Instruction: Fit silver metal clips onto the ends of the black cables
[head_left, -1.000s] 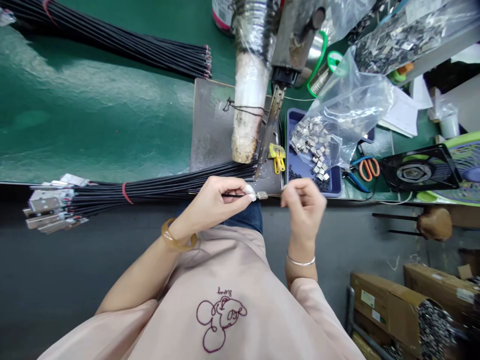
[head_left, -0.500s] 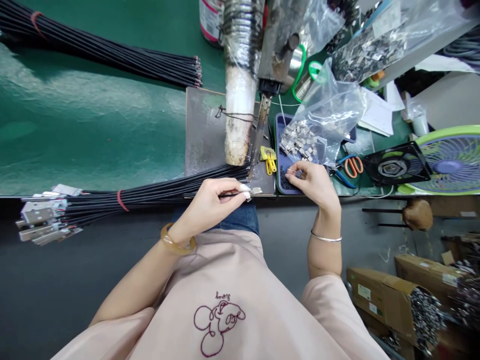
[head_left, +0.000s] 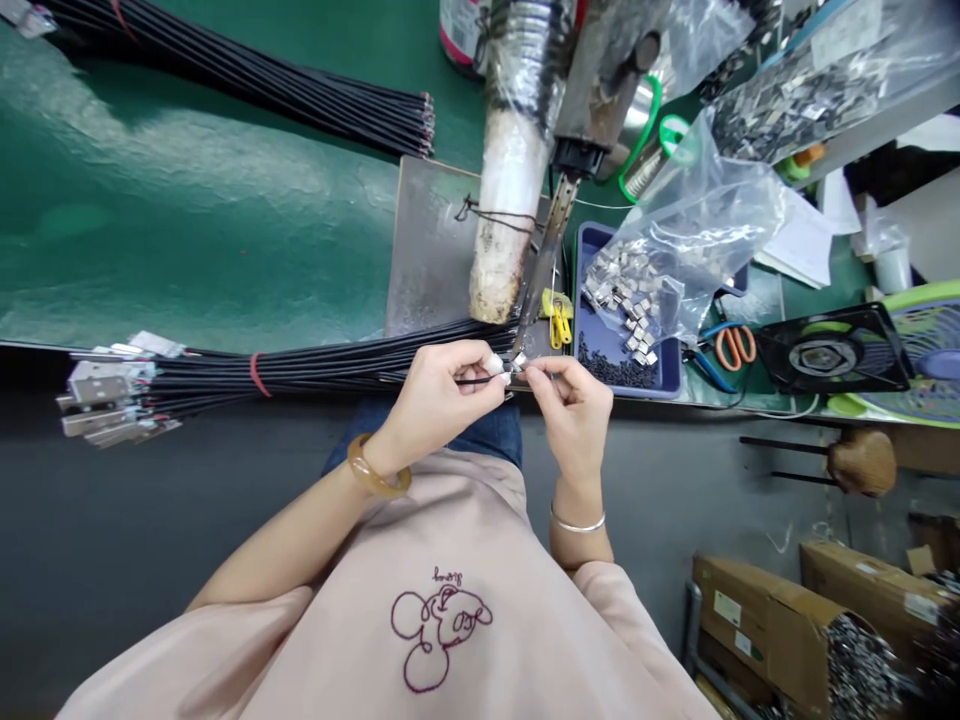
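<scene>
My left hand (head_left: 442,392) is closed on a thin black cable (head_left: 474,380). At the cable's end, by the fingertips, is a small shiny metal piece (head_left: 520,361). Close beside it, my right hand (head_left: 574,405) pinches with thumb and forefinger; what is between them is too small to make out. Just behind my left hand lies a bundle of black cables (head_left: 337,368), tied with a red band and carrying flat metal pieces at its left end. A blue tray (head_left: 672,372) to the right holds metal connector shells (head_left: 626,290) and tiny black parts (head_left: 619,372).
A white-tipped duct (head_left: 499,240) and a metal arm (head_left: 551,235) hang over the grey board (head_left: 427,240). Yellow snips (head_left: 559,325), orange-handled pliers (head_left: 735,346) and a black fan (head_left: 832,345) lie rightward. Another cable bundle (head_left: 300,95) lies at the back left.
My right hand has moved left from the black parts in the tray to the cable end at my left fingertips. The left hand keeps hold of the cable. The whole view has shifted somewhat.
</scene>
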